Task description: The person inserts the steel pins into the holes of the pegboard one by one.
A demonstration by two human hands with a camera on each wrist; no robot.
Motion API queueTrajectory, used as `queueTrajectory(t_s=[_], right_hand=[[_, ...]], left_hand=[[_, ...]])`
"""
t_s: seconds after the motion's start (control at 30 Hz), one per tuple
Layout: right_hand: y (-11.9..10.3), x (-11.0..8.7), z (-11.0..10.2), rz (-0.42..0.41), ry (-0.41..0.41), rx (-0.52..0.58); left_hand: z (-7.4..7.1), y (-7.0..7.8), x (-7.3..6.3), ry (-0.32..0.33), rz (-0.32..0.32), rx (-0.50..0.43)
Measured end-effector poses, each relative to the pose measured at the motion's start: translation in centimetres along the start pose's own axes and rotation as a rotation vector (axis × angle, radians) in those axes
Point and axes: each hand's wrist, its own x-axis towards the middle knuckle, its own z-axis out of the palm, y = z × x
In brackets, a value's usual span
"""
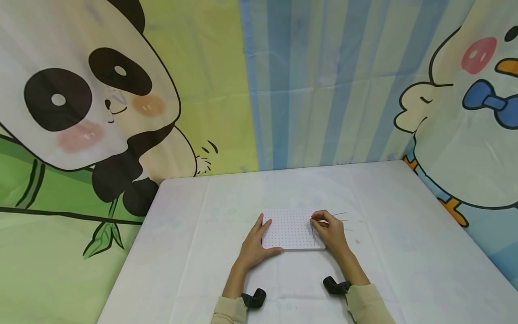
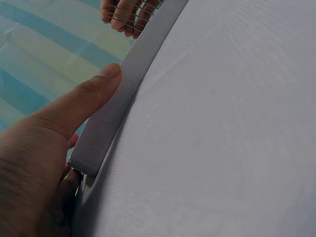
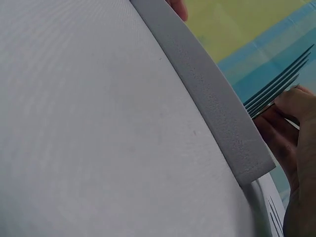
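A white pegboard [image 1: 285, 230] with a grid of small holes lies flat on the table. My left hand [image 1: 256, 245] grips its near left corner, thumb [image 2: 111, 71] against the front side and fingers along the left side. Several thin metal pins [image 3: 279, 84] stand upright in a row near the board's right side. Over that row, my right hand [image 1: 329, 231] pinches a thin pin between thumb and fingertips. In the left wrist view the right fingers [image 2: 126, 17] show behind the row of pins.
Several loose thin pins [image 1: 348, 230] lie on the white tabletop [image 1: 388, 252] just right of the board and right hand. A black camera [image 1: 255, 299] sits on the left wrist and another camera [image 1: 336, 286] on the right. A printed cartoon curtain [image 1: 323, 90] hangs behind the table.
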Motion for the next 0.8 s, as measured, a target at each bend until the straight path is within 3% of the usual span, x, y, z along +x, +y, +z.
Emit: queueTrajectory(t_s=[0.43,0.8], right_hand=[[-0.31,0.39,-0.24,-0.062,-0.072,-0.091],[0.37,-0.32,-0.50,-0.113,-0.063,-0.079]], left_hand=[[-0.15,0.00,0.06,0.012,0.018,-0.005],[0.02,-0.06,-0.11,-0.003,-0.002,-0.019]])
